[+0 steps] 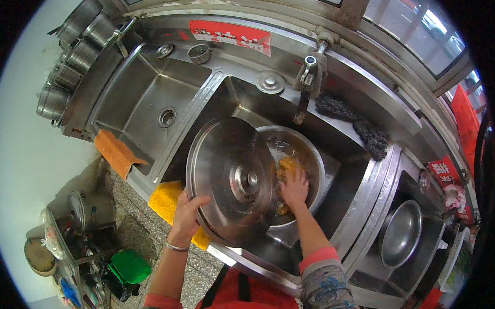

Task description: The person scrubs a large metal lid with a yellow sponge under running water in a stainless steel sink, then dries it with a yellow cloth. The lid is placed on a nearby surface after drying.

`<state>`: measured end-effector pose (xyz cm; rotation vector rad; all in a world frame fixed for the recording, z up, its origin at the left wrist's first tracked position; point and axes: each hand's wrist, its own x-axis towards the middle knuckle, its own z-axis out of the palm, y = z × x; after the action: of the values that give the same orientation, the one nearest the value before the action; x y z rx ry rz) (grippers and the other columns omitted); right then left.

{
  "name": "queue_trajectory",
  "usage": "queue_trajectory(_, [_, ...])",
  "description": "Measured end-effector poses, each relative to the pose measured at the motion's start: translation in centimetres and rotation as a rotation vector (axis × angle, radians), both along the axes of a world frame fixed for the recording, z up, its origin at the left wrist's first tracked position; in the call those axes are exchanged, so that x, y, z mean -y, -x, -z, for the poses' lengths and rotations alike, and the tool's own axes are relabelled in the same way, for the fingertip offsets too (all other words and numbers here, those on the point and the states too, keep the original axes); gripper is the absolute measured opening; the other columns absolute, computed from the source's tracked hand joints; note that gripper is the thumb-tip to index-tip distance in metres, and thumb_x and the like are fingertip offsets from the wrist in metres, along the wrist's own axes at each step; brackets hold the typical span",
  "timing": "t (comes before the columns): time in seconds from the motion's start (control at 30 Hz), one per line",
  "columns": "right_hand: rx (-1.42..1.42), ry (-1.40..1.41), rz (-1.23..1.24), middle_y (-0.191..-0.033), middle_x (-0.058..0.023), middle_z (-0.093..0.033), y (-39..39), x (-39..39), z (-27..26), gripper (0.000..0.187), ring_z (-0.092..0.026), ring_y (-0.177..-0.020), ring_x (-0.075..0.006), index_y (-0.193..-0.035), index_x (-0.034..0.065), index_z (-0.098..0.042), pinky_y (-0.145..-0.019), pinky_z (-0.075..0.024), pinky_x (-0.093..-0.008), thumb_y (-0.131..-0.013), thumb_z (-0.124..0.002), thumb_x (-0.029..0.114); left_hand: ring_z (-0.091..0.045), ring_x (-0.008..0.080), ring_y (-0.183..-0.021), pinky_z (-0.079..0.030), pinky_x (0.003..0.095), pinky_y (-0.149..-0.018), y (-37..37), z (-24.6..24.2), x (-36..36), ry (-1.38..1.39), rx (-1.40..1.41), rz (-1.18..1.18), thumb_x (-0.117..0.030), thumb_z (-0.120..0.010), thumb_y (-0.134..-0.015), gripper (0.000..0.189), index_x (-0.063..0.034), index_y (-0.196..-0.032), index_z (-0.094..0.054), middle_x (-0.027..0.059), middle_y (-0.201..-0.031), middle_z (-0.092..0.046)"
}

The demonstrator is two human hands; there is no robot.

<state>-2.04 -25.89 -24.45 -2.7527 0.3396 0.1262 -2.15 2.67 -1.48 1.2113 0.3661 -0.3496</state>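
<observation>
My left hand (188,213) grips the rim of a large round stainless steel lid (218,161), thumb on top. The lid is tilted over the middle sink, its knob facing up. Under and to the right of it sits a steel basin (318,169), partly covered by the lid, with wet, shiny contents. Inside the basin my right hand (296,189) has its fingers on a wet yellow cloth (288,164). The grip is slightly blurred, and part of the cloth lies behind the hand and lid.
A faucet (305,83) overhangs the middle sink (345,158). Dark scouring pads (370,138) lie on its back ledge. The left sink (143,93) has an orange cloth (117,150) on its edge; a yellow towel (164,198) drapes the front rim. A steel bowl (402,233) stands in the right sink.
</observation>
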Motion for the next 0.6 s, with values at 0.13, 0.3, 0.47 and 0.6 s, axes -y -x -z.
queue_trajectory(0.13, [0.063,0.159,-0.023,-0.151,-0.0144,-0.020,0.4,-0.7,1.1,0.058,-0.035,-0.128,-0.0349,-0.133,0.0192,-0.048,-0.095,-0.0358,-0.0535,-0.078,-0.066,0.019,-0.061,0.0171,-0.097,-0.049,0.0304,-0.087,-0.2,0.0,1.4,-0.020,0.013,-0.089,0.006,-0.055,-0.075,0.047,0.0000,-0.121,-0.054,0.0068,-0.107,-0.063])
queue_trajectory(0.3, [-0.062,-0.038,0.013,-0.141,-0.0142,-0.037,-1.8,0.8,-3.3,0.048,-0.045,-0.119,-0.0365,-0.123,0.0148,-0.057,-0.093,-0.0412,-0.0479,-0.076,-0.064,0.010,-0.060,0.0169,-0.100,-0.049,0.0298,-0.087,-0.9,0.0,1.4,0.018,0.104,-0.063,0.008,-0.055,-0.072,0.054,-0.0014,-0.125,-0.051,0.0076,-0.112,-0.062])
queue_trajectory(0.47, [0.354,-0.502,0.139,-0.116,-0.0140,-0.058,-5.2,1.7,-7.8,0.035,-0.057,-0.106,-0.0334,-0.106,0.0079,-0.067,-0.091,-0.0461,-0.0380,-0.072,-0.061,0.003,-0.060,0.0185,-0.102,-0.048,0.0303,-0.089,-1.1,-0.6,2.6,0.095,0.077,-0.046,0.011,-0.052,-0.070,0.060,-0.0029,-0.128,-0.047,0.0086,-0.115,-0.060])
queue_trajectory(0.6, [0.530,-0.785,-0.041,-0.118,-0.0153,-0.056,-3.8,-2.7,-17.8,0.040,-0.056,-0.110,-0.0329,-0.109,0.0083,-0.066,-0.093,-0.0459,-0.0371,-0.070,-0.059,-0.001,-0.060,0.0200,-0.105,-0.048,0.0317,-0.092,-1.4,0.0,2.6,0.177,0.073,-0.013,0.012,-0.050,-0.070,0.062,-0.0033,-0.130,-0.046,0.0091,-0.115,-0.060])
